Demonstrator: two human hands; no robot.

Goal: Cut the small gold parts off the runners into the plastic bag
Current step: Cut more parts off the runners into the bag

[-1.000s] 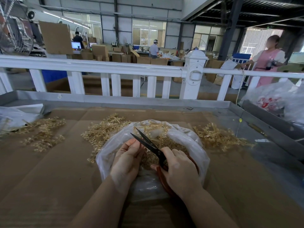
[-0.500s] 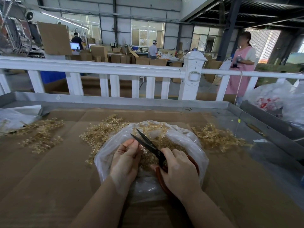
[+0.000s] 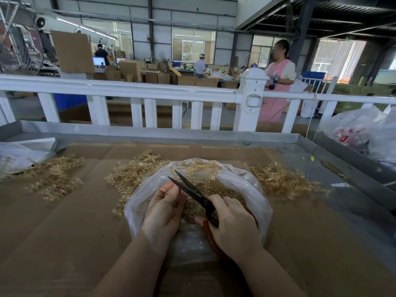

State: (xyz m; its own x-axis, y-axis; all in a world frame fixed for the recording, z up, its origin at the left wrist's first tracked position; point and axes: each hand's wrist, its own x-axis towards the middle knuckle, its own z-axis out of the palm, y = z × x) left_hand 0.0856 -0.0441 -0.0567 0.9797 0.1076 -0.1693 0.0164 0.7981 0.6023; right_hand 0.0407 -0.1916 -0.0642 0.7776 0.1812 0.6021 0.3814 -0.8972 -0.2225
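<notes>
Cardboard-topped table (image 3: 64,232); plastic bag (image 3: 252,189) of gold parts (image 3: 214,189)

Your view is evenly lit and fairly bright — daylight comes through the windows (image 3: 194,45) at 12 o'clock and a blown-out opening at 2 o'clock. The roof at 1 o'clock stays dark. On the counter (image 3: 64,221) shadows are soft, with faint ones under your hands. The plastic bag (image 3: 246,181) shows mild sheen, no harsh glare. Wide-angle distortion bows the white railing (image 3: 128,88) toward 9 and 3 o'clock — edges look stretched. Focus is sharp centrally; the gold pieces look slightly smeared.
</notes>
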